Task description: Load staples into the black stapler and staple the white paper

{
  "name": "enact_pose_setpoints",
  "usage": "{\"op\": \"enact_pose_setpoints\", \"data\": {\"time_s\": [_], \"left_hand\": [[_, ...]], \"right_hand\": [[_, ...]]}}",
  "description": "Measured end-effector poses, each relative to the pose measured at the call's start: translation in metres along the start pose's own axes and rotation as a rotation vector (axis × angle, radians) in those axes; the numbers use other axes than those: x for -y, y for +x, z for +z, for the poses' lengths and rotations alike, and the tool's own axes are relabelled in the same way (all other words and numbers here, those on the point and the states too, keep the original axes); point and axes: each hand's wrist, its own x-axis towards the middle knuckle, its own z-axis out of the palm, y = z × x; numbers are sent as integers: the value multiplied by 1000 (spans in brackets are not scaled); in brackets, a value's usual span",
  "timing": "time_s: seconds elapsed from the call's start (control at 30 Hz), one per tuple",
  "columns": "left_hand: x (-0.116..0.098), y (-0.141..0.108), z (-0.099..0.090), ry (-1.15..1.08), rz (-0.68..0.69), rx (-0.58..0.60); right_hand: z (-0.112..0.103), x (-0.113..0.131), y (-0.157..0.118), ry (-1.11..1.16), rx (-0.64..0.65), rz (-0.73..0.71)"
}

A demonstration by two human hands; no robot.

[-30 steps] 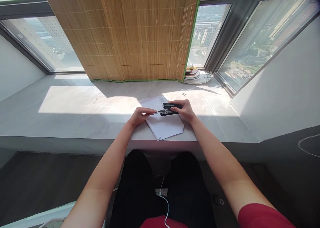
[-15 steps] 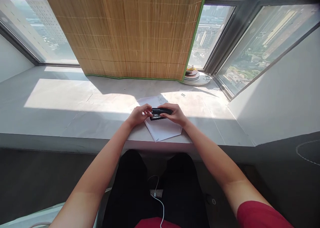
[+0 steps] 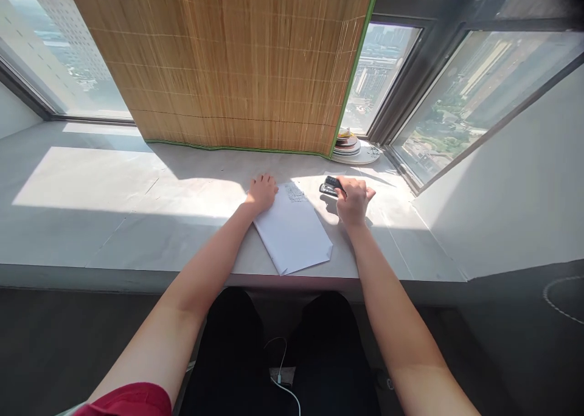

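My right hand (image 3: 353,202) is closed around a black stapler (image 3: 330,185), held above the sill to the right of the paper. The stapler's front end points left and casts a shadow below. White paper sheets (image 3: 296,236) lie flat on the sill, with dark printed marks near the far edge and a bent near corner. My left hand (image 3: 263,193) rests palm down on their far left edge. Its fingers are slightly bent and a little apart; what lies under the palm is hidden.
The pale window sill (image 3: 191,239) ends at a front edge close to my knees. Stacked plates (image 3: 347,147) stand by the window corner. A bamboo blind (image 3: 232,69) hangs over the back of the sill. A white cable (image 3: 287,391) runs between my legs.
My hands have separated. The right has carried the stapler off the paper to the right; the left has let go of its front end and settled on the paper's left edge.
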Motion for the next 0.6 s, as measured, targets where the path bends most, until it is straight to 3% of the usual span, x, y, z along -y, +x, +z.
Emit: {"op": "enact_pose_setpoints", "data": {"time_s": [0.17, 0.33, 0.47, 0.6], "left_hand": [[11, 4, 3, -79, 169, 56], [16, 9, -3, -174, 181, 77], [3, 6, -2, -176, 186, 132], [-17, 0, -4, -140, 273, 136]], "right_hand": [[8, -9, 1, -4, 171, -36], [8, -8, -2, 70, 258, -189], [3, 0, -4, 99, 376, -204], [-1, 15, -6, 175, 460, -250]]}}
